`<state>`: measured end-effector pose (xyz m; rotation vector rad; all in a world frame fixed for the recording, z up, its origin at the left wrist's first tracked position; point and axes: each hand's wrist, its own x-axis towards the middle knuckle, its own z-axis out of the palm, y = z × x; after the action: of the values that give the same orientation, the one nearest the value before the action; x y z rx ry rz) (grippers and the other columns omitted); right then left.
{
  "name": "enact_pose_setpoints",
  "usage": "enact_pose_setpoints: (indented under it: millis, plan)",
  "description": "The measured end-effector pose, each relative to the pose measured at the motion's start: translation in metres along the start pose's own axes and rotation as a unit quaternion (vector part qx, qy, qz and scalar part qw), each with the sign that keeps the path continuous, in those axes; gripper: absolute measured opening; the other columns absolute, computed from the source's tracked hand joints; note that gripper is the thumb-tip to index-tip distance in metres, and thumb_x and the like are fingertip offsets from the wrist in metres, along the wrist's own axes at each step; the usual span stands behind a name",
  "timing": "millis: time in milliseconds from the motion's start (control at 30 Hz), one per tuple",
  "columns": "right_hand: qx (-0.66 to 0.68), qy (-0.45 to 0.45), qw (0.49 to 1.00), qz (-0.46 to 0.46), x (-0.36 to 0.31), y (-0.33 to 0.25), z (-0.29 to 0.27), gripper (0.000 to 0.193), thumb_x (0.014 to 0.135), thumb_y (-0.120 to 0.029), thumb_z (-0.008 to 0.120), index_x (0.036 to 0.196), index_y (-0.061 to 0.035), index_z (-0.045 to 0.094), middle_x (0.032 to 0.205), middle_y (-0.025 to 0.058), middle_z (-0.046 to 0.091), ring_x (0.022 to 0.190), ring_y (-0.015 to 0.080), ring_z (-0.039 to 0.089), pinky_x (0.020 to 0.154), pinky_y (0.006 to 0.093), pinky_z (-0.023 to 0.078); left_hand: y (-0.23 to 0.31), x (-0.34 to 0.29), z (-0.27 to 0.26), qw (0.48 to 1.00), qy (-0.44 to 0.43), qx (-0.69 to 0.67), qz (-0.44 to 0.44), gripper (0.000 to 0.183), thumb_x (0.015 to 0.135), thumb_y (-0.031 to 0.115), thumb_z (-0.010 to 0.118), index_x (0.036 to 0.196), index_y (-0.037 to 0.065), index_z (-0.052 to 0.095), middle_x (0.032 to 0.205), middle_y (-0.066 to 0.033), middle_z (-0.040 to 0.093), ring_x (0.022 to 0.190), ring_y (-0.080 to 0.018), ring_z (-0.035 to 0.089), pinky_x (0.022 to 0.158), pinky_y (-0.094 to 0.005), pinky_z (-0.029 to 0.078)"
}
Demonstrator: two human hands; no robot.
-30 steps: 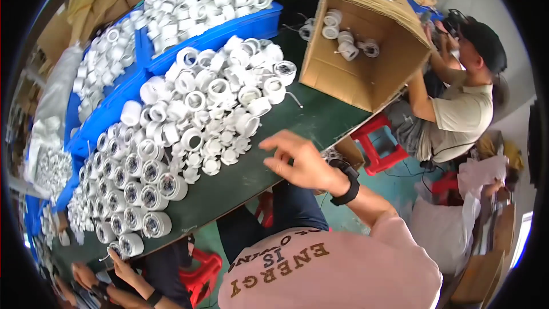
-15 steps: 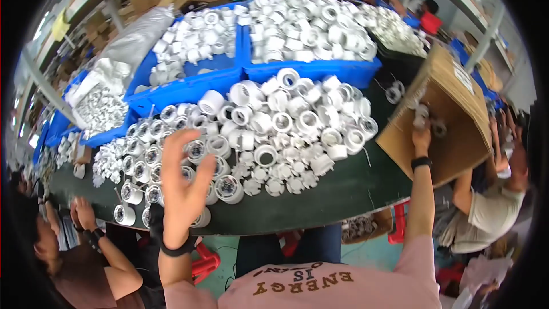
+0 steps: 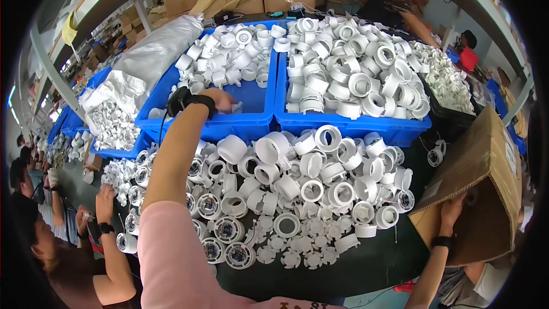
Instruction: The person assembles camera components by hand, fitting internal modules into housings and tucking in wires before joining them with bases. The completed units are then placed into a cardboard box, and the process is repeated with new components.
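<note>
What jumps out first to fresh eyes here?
The heap of white rings mid-picture, with two blue bins of more white parts behind it. Then the wide arm spread: left hand in the left bin, right hand inside the cardboard box at right.

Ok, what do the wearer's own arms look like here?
Left arm: pink sleeve, black wristband and a dark, boxy device with a thin black cable. Right arm: a black band at the wrist; any sleeve is out of view.

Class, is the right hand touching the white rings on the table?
Apart: the head view shows table and box between right hand and white rings.
</note>
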<state>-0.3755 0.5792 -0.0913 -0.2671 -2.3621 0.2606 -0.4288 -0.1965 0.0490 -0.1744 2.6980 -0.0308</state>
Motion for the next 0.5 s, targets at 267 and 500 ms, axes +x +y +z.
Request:
enact_pose_setpoints:
  millis: [267, 500]
  plan:
    - [0.128, -0.082, 0.987, 0.046, 0.005, -0.024, -0.039, 0.055, 0.085, -0.014, 0.060, 0.133, 0.0010, 0.036, 0.129, 0.0286, 0.044, 0.120, 0.0410, 0.041, 0.099, 0.0415, 0.033, -0.005, -0.008, -0.016, 0.973, 0.085, -0.214, 0.036, 0.050, 0.070, 0.041, 0.070, 0.100, 0.002, 0.065, 0.084, -0.0103, 0.066, 0.075, -0.0199, 0.062, 0.067, -0.0319, 0.048]
    - [0.486, -0.033, 0.863, 0.131, -0.062, -0.115, -0.142, 0.050, 0.089, -0.031, 0.061, 0.124, 0.0002, 0.044, 0.097, 0.0047, 0.056, 0.078, 0.0093, 0.053, 0.064, 0.0210, 0.044, 0.095, -0.181, -0.006, 0.616, 0.050, -0.727, 0.298, 0.039, 0.094, 0.032, 0.050, 0.117, 0.000, 0.054, 0.109, -0.0098, 0.062, 0.098, -0.0166, 0.061, 0.085, -0.0304, 0.049]
